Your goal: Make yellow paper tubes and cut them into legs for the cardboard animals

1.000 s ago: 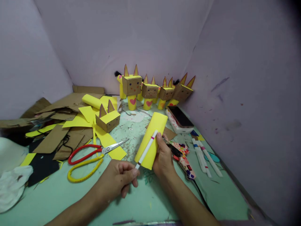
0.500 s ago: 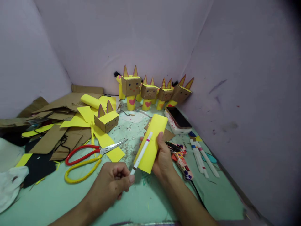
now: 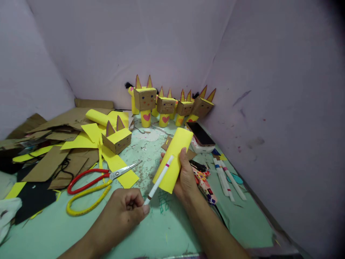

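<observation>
My left hand (image 3: 129, 208) pinches one end of a white marker pen (image 3: 159, 181) with a magenta band. The pen slants up across the front of a yellow paper tube (image 3: 178, 153); I cannot tell whether it touches. Wrapped around the tube's right side and back is my right hand (image 3: 185, 176), thumb on the front. To the left of the hands lie large scissors (image 3: 114, 175) with red and yellow handles, blades apart. A small cardboard box head (image 3: 117, 141) with two pointed ears rests behind them.
Several box-headed figures (image 3: 145, 102) stand along the back wall. Yellow paper and cardboard scraps (image 3: 48, 162) cover the left side. On the right are a phone (image 3: 201, 133), a patterned glue gun (image 3: 206, 183) with a cord, and several markers (image 3: 223, 180).
The view has shifted slightly, so the table things sit farther left. The marker's held end has moved a little down and left; both hands keep their holds.
</observation>
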Motion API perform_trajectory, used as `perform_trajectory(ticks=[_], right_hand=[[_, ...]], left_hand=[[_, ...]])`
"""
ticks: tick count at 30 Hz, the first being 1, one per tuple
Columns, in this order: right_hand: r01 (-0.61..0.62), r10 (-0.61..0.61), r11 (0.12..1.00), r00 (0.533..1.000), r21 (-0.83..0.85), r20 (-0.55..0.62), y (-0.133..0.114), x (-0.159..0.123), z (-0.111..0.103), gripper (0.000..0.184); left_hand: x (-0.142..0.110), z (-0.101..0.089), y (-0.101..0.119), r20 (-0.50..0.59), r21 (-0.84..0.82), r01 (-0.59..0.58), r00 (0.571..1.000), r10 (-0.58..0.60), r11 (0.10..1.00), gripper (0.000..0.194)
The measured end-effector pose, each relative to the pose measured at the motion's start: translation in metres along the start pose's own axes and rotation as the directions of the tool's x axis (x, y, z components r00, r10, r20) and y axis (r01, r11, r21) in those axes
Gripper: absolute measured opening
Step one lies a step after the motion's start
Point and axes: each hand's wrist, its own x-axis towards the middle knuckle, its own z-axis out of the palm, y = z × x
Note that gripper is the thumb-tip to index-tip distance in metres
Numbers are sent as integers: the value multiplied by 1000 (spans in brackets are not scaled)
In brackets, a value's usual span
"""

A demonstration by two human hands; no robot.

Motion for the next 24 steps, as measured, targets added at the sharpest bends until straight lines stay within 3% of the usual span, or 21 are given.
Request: perform_trajectory(ticks=[24], right_hand=[[-17,18,1000,999,5,-49,4,-6,5,46]], left_hand=[[1,0,-6,11,86,-68,998,67,994,24]])
